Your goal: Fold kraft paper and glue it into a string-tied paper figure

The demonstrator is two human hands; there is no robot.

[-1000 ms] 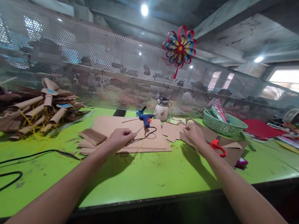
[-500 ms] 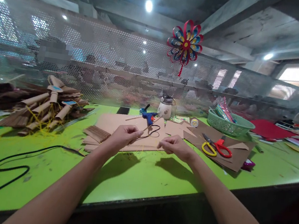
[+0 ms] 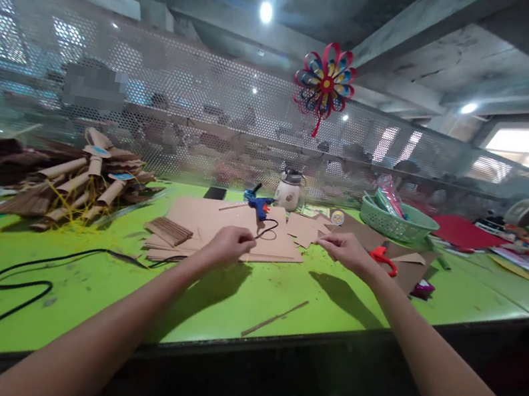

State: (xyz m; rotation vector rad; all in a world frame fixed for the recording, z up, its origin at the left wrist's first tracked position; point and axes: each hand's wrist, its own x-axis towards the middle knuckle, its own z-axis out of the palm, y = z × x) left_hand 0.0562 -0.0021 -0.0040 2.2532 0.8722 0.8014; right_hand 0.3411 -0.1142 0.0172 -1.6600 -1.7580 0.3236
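My left hand (image 3: 231,244) is closed in a pinch above the front edge of the brown cardboard sheets (image 3: 280,251). Whatever its fingertips hold, if anything, is too small to make out. Farther right, my right hand (image 3: 347,250) is pinched too, near the small cut cardboard pieces (image 3: 304,228); its fingertips show nothing I can name. A thin brown strip (image 3: 274,319) lies on the green table in front, between my forearms. Behind my left hand a blue glue gun (image 3: 259,206) rests on the cardboard. A stack of pleated brown paper (image 3: 169,231) lies left of that hand.
Brown paper crafts with yellow string (image 3: 88,185) are heaped at the left, near a looping black cable (image 3: 51,257). Red-handled scissors (image 3: 383,258) lie partly behind my right wrist. A green basket (image 3: 396,225) and a white bottle (image 3: 287,192) stand at the back.
My right hand has moved right, away from the left, and now partly hides the scissors. A brown strip that was at my left fingertips is gone from there; one now lies at the table's front.
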